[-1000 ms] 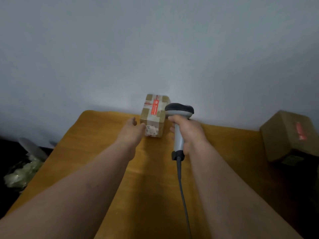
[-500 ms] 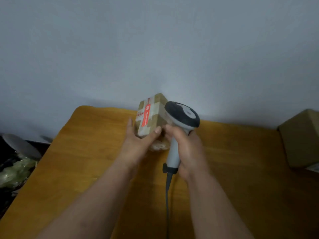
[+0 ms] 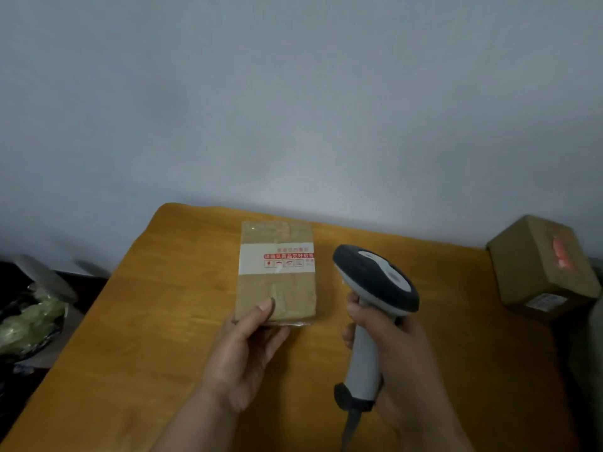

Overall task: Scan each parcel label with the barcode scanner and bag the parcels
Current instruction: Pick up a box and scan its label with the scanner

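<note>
A small brown cardboard parcel [image 3: 277, 272] with a white tape band and red print faces up over the orange table [image 3: 146, 321]. My left hand [image 3: 243, 350] grips its near edge, thumb on top. My right hand [image 3: 391, 347] is wrapped round the handle of a grey and black barcode scanner [image 3: 375, 282], whose head sits just right of the parcel. The scanner's cable runs down off the bottom edge. No barcode label shows on the upward face.
A second, larger cardboard parcel [image 3: 545, 265] with red tape and a white label rests at the table's right edge. Left of the table, on a dark surface, lies crumpled greenish plastic [image 3: 29, 324]. A plain grey wall stands right behind the table.
My left hand took hold of the parcel by the wall, lifted and turned it, and now holds it flat with a broad face up. The scanner drew back to the right.
</note>
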Demonstrator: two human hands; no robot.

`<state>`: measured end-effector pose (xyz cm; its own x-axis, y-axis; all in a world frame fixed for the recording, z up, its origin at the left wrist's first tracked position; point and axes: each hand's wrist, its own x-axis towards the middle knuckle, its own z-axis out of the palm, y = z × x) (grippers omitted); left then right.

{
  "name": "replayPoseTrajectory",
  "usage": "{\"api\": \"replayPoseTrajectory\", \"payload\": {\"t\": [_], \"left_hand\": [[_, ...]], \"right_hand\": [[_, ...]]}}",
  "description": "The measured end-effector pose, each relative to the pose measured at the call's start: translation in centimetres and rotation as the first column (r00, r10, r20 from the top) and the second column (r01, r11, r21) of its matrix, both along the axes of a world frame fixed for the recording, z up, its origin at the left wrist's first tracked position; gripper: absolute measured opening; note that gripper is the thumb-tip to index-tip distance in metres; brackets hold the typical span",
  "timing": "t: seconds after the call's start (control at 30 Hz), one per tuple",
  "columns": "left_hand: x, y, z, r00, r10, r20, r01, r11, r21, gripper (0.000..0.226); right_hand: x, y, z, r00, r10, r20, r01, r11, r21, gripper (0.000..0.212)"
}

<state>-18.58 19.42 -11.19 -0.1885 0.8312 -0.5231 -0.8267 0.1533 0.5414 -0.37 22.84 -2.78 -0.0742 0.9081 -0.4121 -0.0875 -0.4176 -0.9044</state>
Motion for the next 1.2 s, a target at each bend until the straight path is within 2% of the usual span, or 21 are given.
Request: {"api": "replayPoseTrajectory", "payload": {"t": [0.07,0.1,0.13,0.17,0.2,0.27,0.3,0.33,0.4,0.47,0.53,0.63,0.67,0.7,0.77,0.8,0.87,0.9,0.93,1.07,1.2], "left_hand": [[0.6,-1.1,1.6,0.997,-0.002,-0.073,0.004,1.0,0.025,0.069],[1.0,-1.7,2.4,0.977,-0.01,-0.214,0.014,1.0,0.019,0.081],[1.3,-2.3,3.1,0.906,-0.025,-0.423,0.021,1.0,-0.015,0.098],[1.7,-2.9,3.8,0.762,-0.058,-0.645,0.013,0.997,-0.075,0.117],[2.2,-3.6,4.6,0.568,-0.093,-0.818,-0.022,0.992,-0.128,0.129],[3.5,-5.3,6.0,0.219,-0.052,-0.974,-0.069,0.995,-0.069,0.135],[4.2,-6.3,6.6,0.125,-0.013,-0.992,-0.048,0.999,-0.02,0.135],[5.1,-7.4,7.2,0.079,0.015,-0.997,-0.02,1.0,0.013,0.134],[6.7,-10.0,8.2,0.057,0.046,-0.997,0.034,0.998,0.048,0.128],[8.2,-12.6,9.6,0.046,0.083,-0.996,0.086,0.993,0.086,0.114],[9.6,-14.7,11.3,0.069,0.222,-0.972,0.113,0.967,0.229,0.076],[11.7,-17.1,14.7,0.222,0.409,-0.885,0.022,0.906,0.424,0.014],[12.3,-17.7,15.8,0.257,0.418,-0.871,-0.01,0.903,0.43,0.011],[12.8,-18.2,16.7,0.287,0.4,-0.87,-0.028,0.912,0.41,0.011],[13.3,-19.3,18.3,0.393,0.312,-0.865,-0.04,0.946,0.322,0.031],[13.6,-20.1,19.1,0.477,0.239,-0.846,-0.019,0.965,0.262,0.05],[13.7,-21.5,20.0,0.654,0.078,-0.752,0.065,0.985,0.158,0.106],[13.7,-22.3,20.3,0.718,0.023,-0.695,0.111,0.983,0.147,0.124],[13.6,-23.0,20.6,0.751,-0.019,-0.66,0.16,0.975,0.155,0.125],[13.0,-25.3,22.3,0.743,-0.088,-0.664,0.281,0.94,0.191,0.076],[11.6,-26.1,23.3,0.79,-0.198,-0.581,0.39,0.893,0.227,0.076]], "right_hand": [[0.5,-1.6,0.9,1.0,-0.02,0.006,0.02,1.0,0.0,0.019],[0.6,-2.4,1.3,0.999,-0.035,-0.002,0.035,0.999,0.006,0.021],[0.7,-3.1,1.8,0.998,-0.053,-0.016,0.054,0.998,0.017,0.021],[0.7,-3.9,2.2,0.997,-0.069,-0.038,0.07,0.997,0.028,0.021],[0.7,-4.6,2.7,0.994,-0.084,-0.065,0.086,0.996,0.032,0.023],[0.3,-6.1,3.7,0.987,-0.099,-0.124,0.103,0.994,0.03,0.029],[0.1,-6.8,4.3,0.983,-0.097,-0.154,0.103,0.994,0.028,0.032],[0.0,-7.6,5.0,0.978,-0.093,-0.185,0.1,0.995,0.025,0.037],[0.1,-9.3,6.6,0.963,-0.093,-0.252,0.104,0.994,0.029,0.049],[0.8,-11.2,8.0,0.956,-0.086,-0.28,0.106,0.993,0.057,0.049],[2.2,-13.1,9.2,0.952,-0.095,-0.292,0.121,0.99,0.07,0.045],[4.7,-15.6,10.6,0.923,-0.157,-0.35,0.174,0.985,0.016,0.054],[5.5,-16.4,10.9,0.911,-0.163,-0.38,0.171,0.985,-0.013,0.056],[6.2,-17.2,11.3,0.896,-0.153,-0.416,0.151,0.988,-0.038,0.056],[7.3,-18.6,11.8,0.867,-0.135,-0.48,0.112,0.991,-0.077,0.055],[8.0,-19.4,12.1,0.855,-0.125,-0.503,0.099,0.992,-0.078,0.056],[9.2,-20.7,12.7,0.845,-0.087,-0.527,0.08,0.996,-0.037,0.056],[9.7,-21.3,13.0,0.847,-0.068,-0.528,0.076,0.997,-0.007,0.055],[10.1,-21.9,13.3,0.85,-0.058,-0.524,0.083,0.996,0.024,0.055],[11.4,-23.2,14.4,0.884,-0.092,-0.458,0.152,0.984,0.095,0.048],[11.2,-24.6,14.7,0.909,-0.056,-0.414,0.109,0.988,0.106,0.026]]}}
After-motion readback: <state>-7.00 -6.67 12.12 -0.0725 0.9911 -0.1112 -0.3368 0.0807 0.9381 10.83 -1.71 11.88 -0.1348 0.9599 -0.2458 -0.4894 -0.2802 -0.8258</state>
